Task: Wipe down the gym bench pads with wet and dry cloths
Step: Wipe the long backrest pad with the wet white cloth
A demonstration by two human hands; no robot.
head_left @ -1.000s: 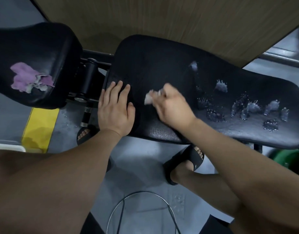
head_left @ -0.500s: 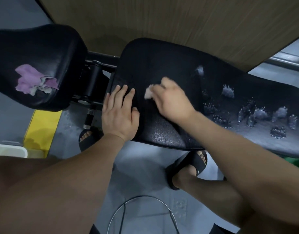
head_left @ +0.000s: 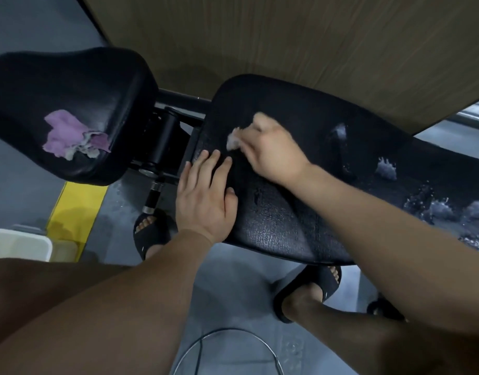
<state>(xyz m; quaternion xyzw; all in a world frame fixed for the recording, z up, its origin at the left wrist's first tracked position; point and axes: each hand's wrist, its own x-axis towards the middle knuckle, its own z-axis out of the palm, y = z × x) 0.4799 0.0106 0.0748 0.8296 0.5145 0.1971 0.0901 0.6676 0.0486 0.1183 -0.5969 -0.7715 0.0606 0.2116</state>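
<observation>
Now right hand (head_left: 272,151) pinches white cloth (head_left: 233,140); left hand (head_left: 205,201), fingers (head_left: 207,165) straight, presses pad (head_left: 287,234).

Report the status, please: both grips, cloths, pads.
Left grip flat on back pad. Right grip holds pale cloth on it. Purple cloth lies on seat pad. Water splashes not yet wiped.

We see a long black back pad (head_left: 287,234) carrying foam blobs (head_left: 385,169) toward its right end. Our left hand (head_left: 205,196) lies flat on it, and our right hand (head_left: 273,152) holds a white cloth (head_left: 233,140) against it. A crumpled purple cloth (head_left: 68,133) lies on the seat pad (head_left: 70,77).
</observation>
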